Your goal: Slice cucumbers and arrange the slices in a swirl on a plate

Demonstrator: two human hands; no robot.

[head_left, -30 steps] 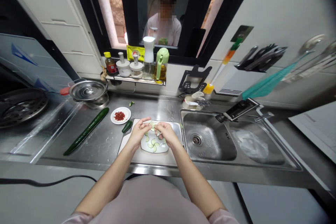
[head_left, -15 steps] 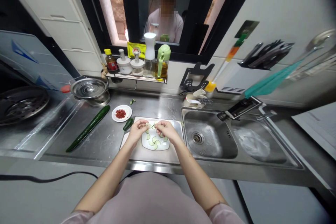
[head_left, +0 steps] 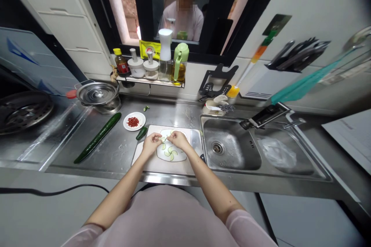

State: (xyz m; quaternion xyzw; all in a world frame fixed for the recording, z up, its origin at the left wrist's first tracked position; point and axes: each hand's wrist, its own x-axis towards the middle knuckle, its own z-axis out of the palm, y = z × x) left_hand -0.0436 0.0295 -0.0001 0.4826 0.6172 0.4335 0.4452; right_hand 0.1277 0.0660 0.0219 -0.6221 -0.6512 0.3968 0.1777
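Note:
Over a white plate (head_left: 176,156) on the pale cutting board (head_left: 150,166), both my hands are close together. My left hand (head_left: 151,143) pinches at the plate's left side, with a pale green cucumber slice (head_left: 164,139) at its fingertips. Thumb and fingers of my right hand (head_left: 179,140) are closed in a pinch near the plate's far rim; the slice there is small and partly hidden. Several half-moon cucumber slices (head_left: 171,153) lie curved on the plate. A cut cucumber piece (head_left: 142,133) rests by the board's left corner.
A whole cucumber (head_left: 97,137) and a small plate of chopped red pepper (head_left: 133,122) are on the left. Behind them stands a lidded steel pot (head_left: 100,98). A knife (head_left: 202,157) lies at the board's right edge, beside the sink (head_left: 234,142). Condiments line the shelf (head_left: 150,81).
My right hand has shifted slightly left, closer to my left hand, uncovering more of the plate's right side. The knife's dark handle now shows beside my right forearm.

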